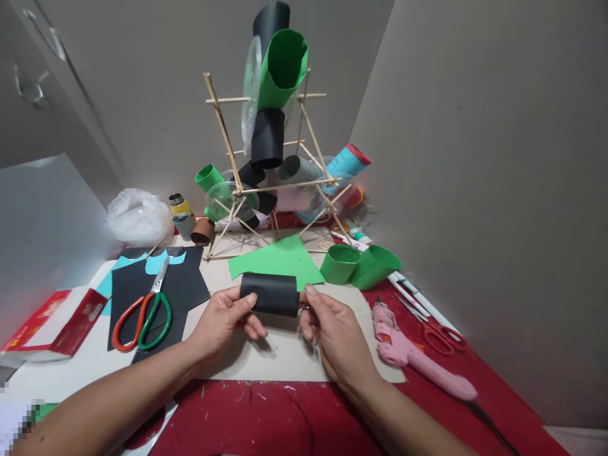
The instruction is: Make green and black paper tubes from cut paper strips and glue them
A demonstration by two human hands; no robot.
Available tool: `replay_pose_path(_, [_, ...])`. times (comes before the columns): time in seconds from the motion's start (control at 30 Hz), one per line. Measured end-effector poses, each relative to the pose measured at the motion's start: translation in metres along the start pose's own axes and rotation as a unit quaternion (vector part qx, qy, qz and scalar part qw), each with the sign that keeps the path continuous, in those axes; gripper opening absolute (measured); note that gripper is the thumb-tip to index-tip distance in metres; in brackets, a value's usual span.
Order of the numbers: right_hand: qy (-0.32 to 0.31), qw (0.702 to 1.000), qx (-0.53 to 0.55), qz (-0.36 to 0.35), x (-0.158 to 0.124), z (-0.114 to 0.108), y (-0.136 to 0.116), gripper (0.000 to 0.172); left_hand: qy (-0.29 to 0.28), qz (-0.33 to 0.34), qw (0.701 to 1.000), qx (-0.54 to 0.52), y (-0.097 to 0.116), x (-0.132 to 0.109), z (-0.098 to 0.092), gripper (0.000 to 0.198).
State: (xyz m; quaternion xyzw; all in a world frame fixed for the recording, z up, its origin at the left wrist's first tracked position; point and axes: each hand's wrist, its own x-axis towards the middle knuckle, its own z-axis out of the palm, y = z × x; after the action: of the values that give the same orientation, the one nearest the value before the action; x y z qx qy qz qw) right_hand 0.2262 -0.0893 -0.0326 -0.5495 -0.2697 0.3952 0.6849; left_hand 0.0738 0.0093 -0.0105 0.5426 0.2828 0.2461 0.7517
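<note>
Between my two hands lies a black paper tube on its side, above a pale board. My left hand grips its left end, thumb across the front. At the right end, my right hand pinches the rim, and some of its fingers are hidden by the tube. A green paper sheet rests just behind the tube. Two green paper tubes sit near my right hand. Beyond them stands a frame of wooden sticks carrying a clear plastic disc with black and green tubes.
On the left, scissors with red and green handles lie on black paper, near a red box. At right are a pink glue gun, red-handled scissors and pens. A plastic bag lies behind, by the wall.
</note>
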Motion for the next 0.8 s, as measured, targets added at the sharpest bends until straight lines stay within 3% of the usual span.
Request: replay_pose_path(0.8, [-0.029, 0.998, -0.051, 0.007, -0.0026, 0.0010, -0.0011, 0.041, 0.000, 0.020, 0.999, 0.048, -0.0023, -0.0049, 0.0021, 0.034])
